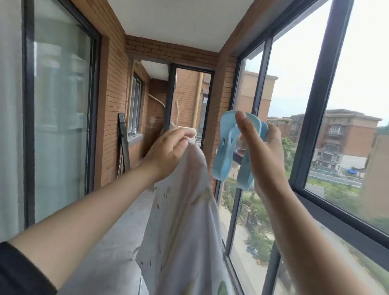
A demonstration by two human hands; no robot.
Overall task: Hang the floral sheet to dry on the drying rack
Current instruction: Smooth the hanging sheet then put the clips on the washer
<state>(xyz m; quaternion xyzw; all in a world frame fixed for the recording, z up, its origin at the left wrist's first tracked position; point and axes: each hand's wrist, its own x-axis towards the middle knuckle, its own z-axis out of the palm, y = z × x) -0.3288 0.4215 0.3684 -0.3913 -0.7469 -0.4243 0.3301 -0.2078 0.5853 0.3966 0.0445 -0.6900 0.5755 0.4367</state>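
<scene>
The floral sheet (183, 225), white with faint leaf prints, hangs down the middle of the view from its top corner. My left hand (166, 152) pinches that corner up at chest height, against a white end piece (193, 134) of what may be the drying rack. My right hand (260, 154) is raised to the right of it and grips a large light-blue clothes peg (226, 153), thumb pressed on its upper handle, jaws pointing down. The peg is apart from the sheet. A thin white rack bar (137, 252) shows low beside the cloth.
I stand on a narrow brick balcony. Sliding glass doors (61, 119) line the left side and dark-framed windows (276, 195) the right. A dark board (124, 144) leans on the far left wall. The grey concrete floor (109, 244) runs ahead.
</scene>
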